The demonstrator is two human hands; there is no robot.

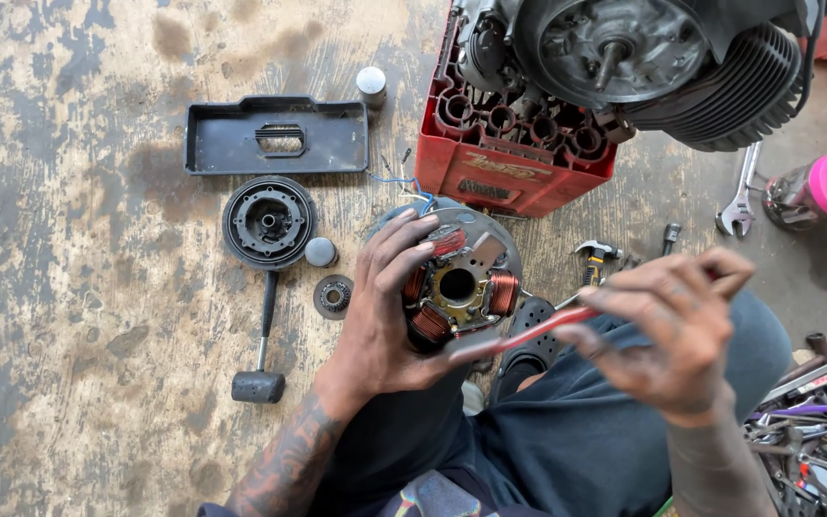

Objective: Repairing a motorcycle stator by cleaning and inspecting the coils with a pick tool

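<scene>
Over the floor [69, 287], left hand [385, 316] gripped the coil plate [461, 282] face-up for access; right hand [672, 335], at 3 o'clock, pinched a red screwdriver [547, 330] toward it.

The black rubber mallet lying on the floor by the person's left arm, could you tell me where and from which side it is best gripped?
Probably by the thin handle of the mallet, from above. It lies flat with the head nearest the person and the shaft pointing away toward the round black cover. The floor beside the shaft is bare, so fingers could close across it.
</scene>
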